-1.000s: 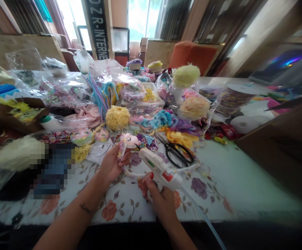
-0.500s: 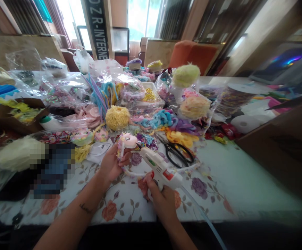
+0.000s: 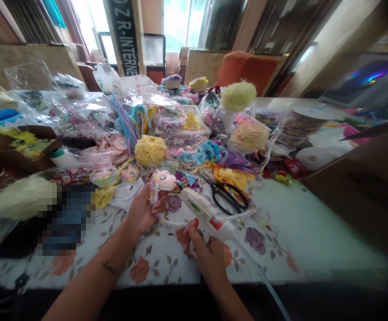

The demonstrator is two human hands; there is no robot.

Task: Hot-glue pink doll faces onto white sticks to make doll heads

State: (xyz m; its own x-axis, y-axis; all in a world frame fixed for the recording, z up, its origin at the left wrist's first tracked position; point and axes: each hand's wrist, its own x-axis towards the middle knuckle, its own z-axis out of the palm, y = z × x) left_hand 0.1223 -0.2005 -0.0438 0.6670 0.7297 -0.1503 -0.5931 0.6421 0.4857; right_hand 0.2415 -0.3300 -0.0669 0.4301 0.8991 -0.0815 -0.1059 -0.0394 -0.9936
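Observation:
My left hand (image 3: 146, 208) is closed around a small doll head (image 3: 166, 179) with a pale pink face and multicoloured fuzzy trim along its edge. In my right hand (image 3: 207, 254) is a white glue gun (image 3: 202, 209), its handle gripped and its dark nozzle pointing up and left, close to the doll head. I cannot tell whether the nozzle touches it. A white fuzzy-edged strip (image 3: 174, 221) curves below the head, partly behind the glue gun. Black-handled scissors (image 3: 230, 198) lie right of the gun.
Behind my hands stand a yellow yarn ball (image 3: 150, 151), blue chenille strips (image 3: 209, 153) and yellow strips (image 3: 234, 177). More doll faces (image 3: 104, 174) lie to the left, near pale yellow yarn (image 3: 23, 196). A cardboard box (image 3: 364, 178) is at right. The glue gun's cord (image 3: 264, 278) runs toward me.
The nozzle sits slightly farther from the doll head's face, which has shifted a little left. Both hands keep their hold.

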